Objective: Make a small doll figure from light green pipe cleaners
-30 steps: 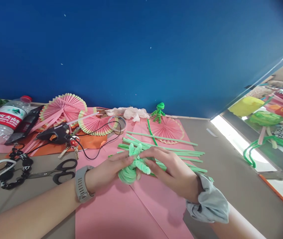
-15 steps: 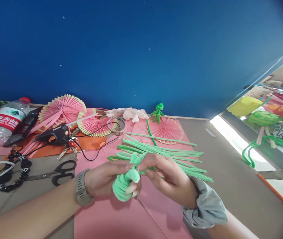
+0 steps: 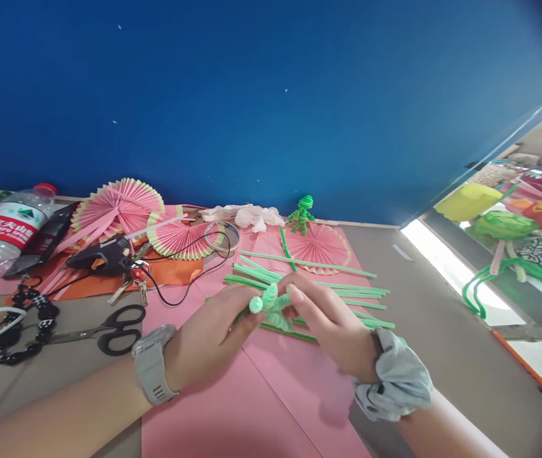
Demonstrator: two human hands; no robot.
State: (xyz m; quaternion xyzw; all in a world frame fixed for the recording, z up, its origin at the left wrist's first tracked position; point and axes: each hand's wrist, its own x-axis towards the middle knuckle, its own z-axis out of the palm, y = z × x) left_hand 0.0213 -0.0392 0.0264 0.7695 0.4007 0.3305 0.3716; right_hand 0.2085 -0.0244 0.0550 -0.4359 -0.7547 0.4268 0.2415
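Note:
Between my hands is a light green pipe cleaner figure (image 3: 271, 299) with coiled limbs. My left hand (image 3: 218, 331) is closed on one side of it, its fingers largely turned away from view. My right hand (image 3: 326, 318) pinches a coiled limb on the other side, thumb against fingers. Just behind and beneath lie several loose light green pipe cleaners (image 3: 357, 294) on pink paper (image 3: 194, 413). A finished-looking darker green pipe cleaner figure (image 3: 303, 216) stands at the back, near a single dark green pipe cleaner (image 3: 287, 249).
Left of my hands are scissors (image 3: 104, 331), a black beaded bracelet (image 3: 42, 331), keys (image 3: 142, 289), a black glue gun (image 3: 102, 256) and a water bottle (image 3: 6, 229). Pink pleated paper fans (image 3: 123, 210) lie behind. A blue panel (image 3: 271, 114) rises along the back edge.
The figure has been turned over; its large coiled bundle, seen before, is now hidden. My left hand has rolled back-side up, and my right hand has shifted its pinch slightly upward.

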